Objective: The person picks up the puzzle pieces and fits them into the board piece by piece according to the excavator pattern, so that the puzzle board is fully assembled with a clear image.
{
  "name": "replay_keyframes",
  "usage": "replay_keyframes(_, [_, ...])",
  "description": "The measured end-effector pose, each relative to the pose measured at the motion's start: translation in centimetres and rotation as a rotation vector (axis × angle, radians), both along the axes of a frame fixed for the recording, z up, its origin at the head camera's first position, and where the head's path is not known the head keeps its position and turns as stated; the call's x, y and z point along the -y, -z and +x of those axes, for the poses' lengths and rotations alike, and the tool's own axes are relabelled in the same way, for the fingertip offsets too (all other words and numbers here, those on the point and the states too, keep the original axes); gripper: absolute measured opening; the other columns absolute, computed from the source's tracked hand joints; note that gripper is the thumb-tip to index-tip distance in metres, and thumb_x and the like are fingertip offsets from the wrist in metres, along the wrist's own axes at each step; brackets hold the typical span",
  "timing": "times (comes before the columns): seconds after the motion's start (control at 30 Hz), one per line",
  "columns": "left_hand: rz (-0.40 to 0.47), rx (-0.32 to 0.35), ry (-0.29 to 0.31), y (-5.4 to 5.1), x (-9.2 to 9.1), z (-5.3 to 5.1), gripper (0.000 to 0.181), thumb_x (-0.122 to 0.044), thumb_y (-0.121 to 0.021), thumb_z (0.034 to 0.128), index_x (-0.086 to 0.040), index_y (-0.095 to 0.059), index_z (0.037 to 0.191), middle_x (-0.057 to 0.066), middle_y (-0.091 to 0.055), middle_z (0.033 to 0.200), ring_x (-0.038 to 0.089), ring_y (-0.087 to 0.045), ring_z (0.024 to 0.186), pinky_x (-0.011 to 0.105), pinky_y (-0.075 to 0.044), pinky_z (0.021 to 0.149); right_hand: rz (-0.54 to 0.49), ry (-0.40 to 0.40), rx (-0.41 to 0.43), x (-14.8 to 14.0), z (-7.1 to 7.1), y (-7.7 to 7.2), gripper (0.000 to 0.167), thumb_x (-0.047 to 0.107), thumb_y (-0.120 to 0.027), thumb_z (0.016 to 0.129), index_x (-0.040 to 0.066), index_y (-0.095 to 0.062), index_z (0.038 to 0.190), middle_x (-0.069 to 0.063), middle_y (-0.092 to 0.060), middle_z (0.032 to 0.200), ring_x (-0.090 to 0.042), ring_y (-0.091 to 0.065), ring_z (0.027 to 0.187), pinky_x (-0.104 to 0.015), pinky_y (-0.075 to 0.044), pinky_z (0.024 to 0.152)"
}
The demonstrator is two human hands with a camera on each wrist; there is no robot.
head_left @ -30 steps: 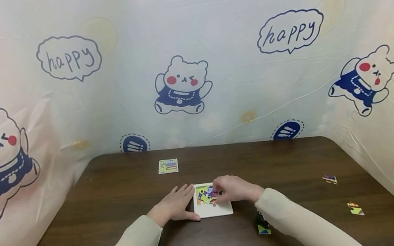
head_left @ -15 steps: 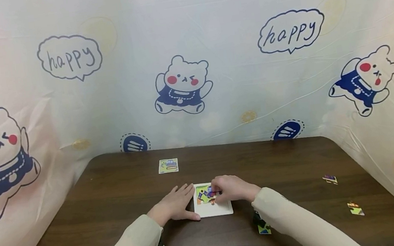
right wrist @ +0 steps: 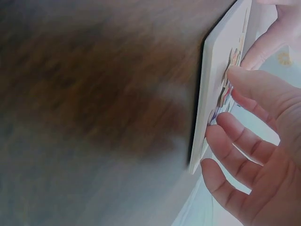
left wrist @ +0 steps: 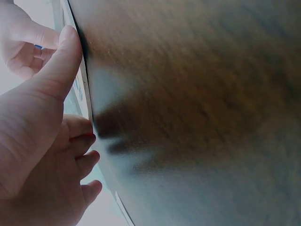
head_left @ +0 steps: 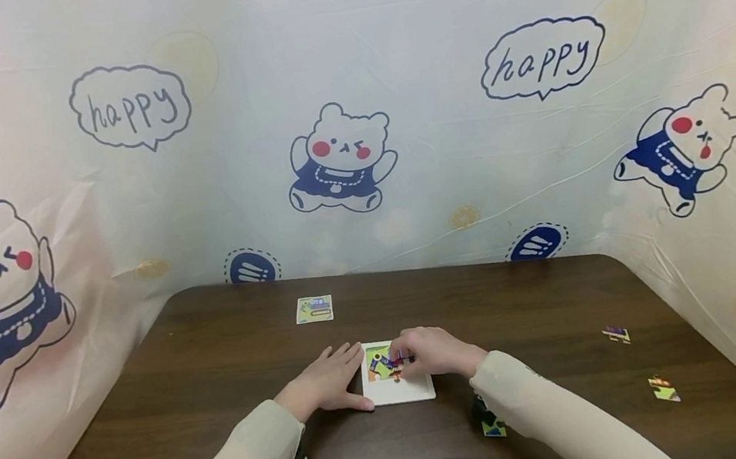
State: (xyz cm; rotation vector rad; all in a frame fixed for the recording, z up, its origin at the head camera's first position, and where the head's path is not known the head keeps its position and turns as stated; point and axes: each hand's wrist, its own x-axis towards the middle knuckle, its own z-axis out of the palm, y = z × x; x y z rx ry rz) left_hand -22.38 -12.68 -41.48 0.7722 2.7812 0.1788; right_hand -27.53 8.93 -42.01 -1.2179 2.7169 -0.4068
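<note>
A white puzzle board (head_left: 390, 395) lies on the table, its upper part filled with joined, colourful jigsaw pieces (head_left: 377, 364). My left hand (head_left: 328, 383) rests at the board's left edge, fingers spread and thumb at the near left corner. Over the right part of the picture, my right hand (head_left: 436, 351) has curled fingers and pinches a jigsaw piece (right wrist: 225, 94) between thumb and index finger. That piece sits low against the board in the right wrist view, and the fingers cover much of it from the head view.
A small picture card (head_left: 314, 309) lies behind the board to the left. Loose jigsaw pieces lie to the right, one farther back (head_left: 616, 335) and one nearer (head_left: 664, 390). Another piece (head_left: 494, 428) is partly under the right wrist. A printed curtain surrounds the dark wooden table (head_left: 217, 358).
My right hand has shifted slightly left over the board, and the piece at its fingertips has moved a little left with it. The left hand stays in place.
</note>
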Motion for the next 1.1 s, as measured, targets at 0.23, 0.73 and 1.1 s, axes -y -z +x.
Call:
replay_keyframes(0.23, [-0.008,0.001,-0.003,0.0,-0.1,-0.1,0.092,-0.058,-0.061,0.0775,0.003,-0.033,0.140,0.015,-0.027,0.147,0.031,-0.022,0.134,0.048,-0.017,0.107,-0.002,-0.003,-0.018,0.1,0.2,-0.1,0.014,0.020,-0.073,0.078,0.016,-0.067,0.090,0.006,-0.054,0.080,-0.007,-0.046,0.066,-0.022,-0.040,0.058])
replay_keyframes(0.73, [-0.028,-0.014,-0.019,0.4,-0.1,-0.4,0.094,-0.061,-0.061,0.0758,0.001,-0.034,0.141,0.013,-0.028,0.147,0.029,-0.022,0.135,0.046,-0.016,0.107,-0.013,0.024,0.035,-0.3,0.6,-0.9,0.013,0.018,-0.071,0.080,0.014,-0.071,0.093,0.003,-0.057,0.083,-0.010,-0.051,0.072,-0.025,-0.044,0.062])
replay_keyframes(1.1, [-0.029,-0.017,-0.027,0.5,-0.2,-0.2,0.093,-0.060,-0.062,0.0760,0.001,-0.034,0.141,0.013,-0.028,0.147,0.029,-0.023,0.134,0.046,-0.017,0.107,-0.153,0.158,0.074,-4.8,0.1,-2.8,0.024,0.017,-0.071,0.082,0.008,-0.068,0.103,0.000,-0.060,0.088,-0.012,-0.052,0.073,-0.028,-0.047,0.063])
